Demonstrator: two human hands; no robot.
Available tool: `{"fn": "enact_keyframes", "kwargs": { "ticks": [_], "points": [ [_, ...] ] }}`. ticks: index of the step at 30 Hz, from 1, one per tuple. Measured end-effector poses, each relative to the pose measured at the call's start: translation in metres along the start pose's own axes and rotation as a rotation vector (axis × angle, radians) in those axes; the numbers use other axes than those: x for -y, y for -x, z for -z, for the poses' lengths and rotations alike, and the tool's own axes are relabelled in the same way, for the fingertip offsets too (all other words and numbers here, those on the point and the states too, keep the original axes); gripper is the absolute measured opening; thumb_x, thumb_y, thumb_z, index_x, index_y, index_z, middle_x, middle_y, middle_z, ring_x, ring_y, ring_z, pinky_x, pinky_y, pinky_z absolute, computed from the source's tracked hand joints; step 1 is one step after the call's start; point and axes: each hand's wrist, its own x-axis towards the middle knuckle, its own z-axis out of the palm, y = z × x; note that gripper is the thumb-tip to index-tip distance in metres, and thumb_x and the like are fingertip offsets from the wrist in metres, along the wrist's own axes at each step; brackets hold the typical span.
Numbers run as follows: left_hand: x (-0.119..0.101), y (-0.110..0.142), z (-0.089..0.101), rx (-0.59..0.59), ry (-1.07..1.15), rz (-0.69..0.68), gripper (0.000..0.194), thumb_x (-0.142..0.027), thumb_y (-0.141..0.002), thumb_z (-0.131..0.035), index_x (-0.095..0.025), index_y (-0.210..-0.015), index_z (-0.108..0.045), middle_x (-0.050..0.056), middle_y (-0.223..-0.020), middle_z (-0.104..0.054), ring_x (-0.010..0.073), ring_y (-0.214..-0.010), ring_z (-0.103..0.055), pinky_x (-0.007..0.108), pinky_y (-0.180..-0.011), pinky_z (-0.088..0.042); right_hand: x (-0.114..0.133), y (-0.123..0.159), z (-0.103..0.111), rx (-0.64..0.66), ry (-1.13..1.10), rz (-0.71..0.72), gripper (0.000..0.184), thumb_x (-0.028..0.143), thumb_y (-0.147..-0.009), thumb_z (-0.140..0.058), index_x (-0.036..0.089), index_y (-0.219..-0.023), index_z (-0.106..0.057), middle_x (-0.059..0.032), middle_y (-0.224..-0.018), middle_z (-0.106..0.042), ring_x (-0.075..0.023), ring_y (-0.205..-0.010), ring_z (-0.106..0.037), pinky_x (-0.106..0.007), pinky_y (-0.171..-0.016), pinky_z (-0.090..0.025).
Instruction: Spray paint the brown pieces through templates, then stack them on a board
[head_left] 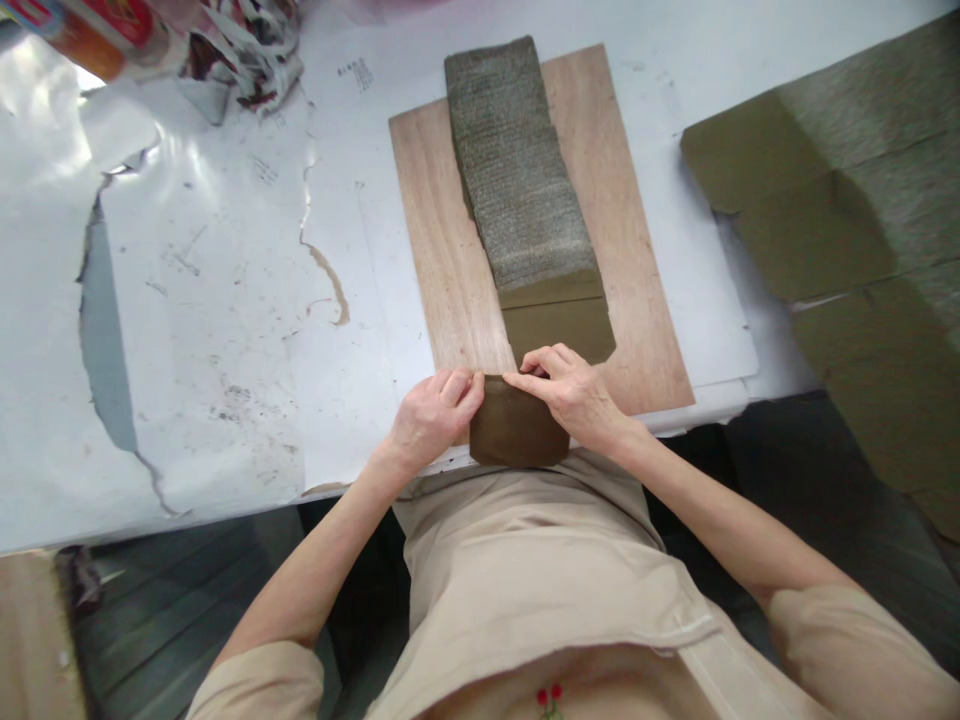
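Note:
A dark olive-brown fabric piece with rounded lower corners hangs at the table's front edge, close to my body. My left hand pinches its upper left corner between thumb and fingers. On the upper edge, the thumb and fingertips of my right hand close on the fabric, and the other fingers are curled. Just beyond my hands lies a long, fanned-out stack of similar olive pieces, overlapping one another. The stack rests on a thin wooden board.
White sheeting, torn in places, covers the table. More olive fabric pieces lie overlapped at the right, extending past the table edge. Crumpled wrapping and an orange-red container sit at the far left.

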Motion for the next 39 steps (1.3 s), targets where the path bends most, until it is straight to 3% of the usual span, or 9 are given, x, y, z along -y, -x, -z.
{"fn": "enact_keyframes", "kwargs": {
  "ticks": [4,7,10,14,20,29,39],
  "points": [
    [-0.003,0.004,0.007,0.064,0.019,0.053,0.027,-0.013,-0.094,-0.051,-0.009,-0.119,-0.06,0.015,-0.105,-0.066,0.0248,-0.092,-0.061,0.036,-0.073,-0.053,0.0,0.0,0.001,0.014,0.023,0.006,0.032,0.016,-0.1,-0.041,0.021,-0.113,-0.069,-0.009,-0.098,-0.06,-0.0199,-0.09,-0.049,-0.033,-0.077,-0.043],
    [-0.015,0.005,0.008,-0.051,0.072,0.206,0.027,-0.015,-0.093,-0.053,-0.009,-0.118,-0.062,0.017,-0.114,-0.065,0.0305,-0.112,-0.057,0.042,-0.09,-0.051,0.0,0.0,-0.001,0.015,0.044,0.009,0.031,0.017,-0.1,-0.041,0.021,-0.112,-0.069,-0.0091,-0.098,-0.06,-0.0201,-0.09,-0.049,-0.032,-0.077,-0.043],
    [-0.033,0.001,0.006,-0.071,0.148,0.23,0.036,-0.011,-0.093,-0.051,-0.009,-0.129,-0.056,0.018,-0.123,-0.063,0.0306,-0.122,-0.052,0.045,-0.1,-0.047,-0.001,0.0,-0.003,0.015,0.047,0.015,0.031,0.017,-0.1,-0.04,0.021,-0.112,-0.069,-0.0091,-0.098,-0.059,-0.0201,-0.09,-0.049,-0.033,-0.078,-0.042],
    [-0.046,-0.004,0.0,-0.015,0.188,0.199,0.04,-0.01,-0.094,-0.048,-0.006,-0.133,-0.053,0.019,-0.123,-0.063,0.0296,-0.121,-0.054,0.044,-0.101,-0.048,-0.006,0.001,-0.001,0.015,0.021,0.044,0.03,0.019,-0.101,-0.04,0.021,-0.114,-0.067,-0.0084,-0.099,-0.06,-0.0198,-0.09,-0.048,-0.033,-0.079,-0.041],
    [-0.044,-0.001,-0.002,-0.02,0.177,0.22,0.04,-0.01,-0.093,-0.048,-0.008,-0.132,-0.054,0.017,-0.124,-0.063,0.0285,-0.12,-0.055,0.041,-0.102,-0.047,-0.024,0.01,0.016,0.006,-0.003,0.132,0.029,0.02,-0.101,-0.041,0.02,-0.11,-0.069,-0.0076,-0.096,-0.066,-0.019,-0.086,-0.051,-0.033,-0.076,-0.041],
    [-0.047,-0.007,0.005,0.101,0.183,0.25,0.046,-0.014,-0.094,-0.049,-0.016,-0.14,-0.049,0.016,-0.124,-0.062,0.0286,-0.119,-0.055,0.045,-0.101,-0.047,-0.03,0.018,0.025,0.029,0.013,0.069,0.031,0.019,-0.101,-0.041,0.022,-0.11,-0.071,-0.0083,-0.095,-0.067,-0.0193,-0.085,-0.052,-0.034,-0.074,-0.042],
    [-0.045,-0.018,0.013,0.161,0.111,0.142,0.043,-0.009,-0.091,-0.051,-0.007,-0.134,-0.051,0.017,-0.125,-0.062,0.0286,-0.118,-0.056,0.042,-0.103,-0.045,-0.031,0.024,0.026,0.026,0.084,0.097,0.031,0.017,-0.1,-0.042,0.019,-0.115,-0.069,-0.0087,-0.095,-0.065,-0.0189,-0.085,-0.05,-0.033,-0.075,-0.043]
  ]
}}
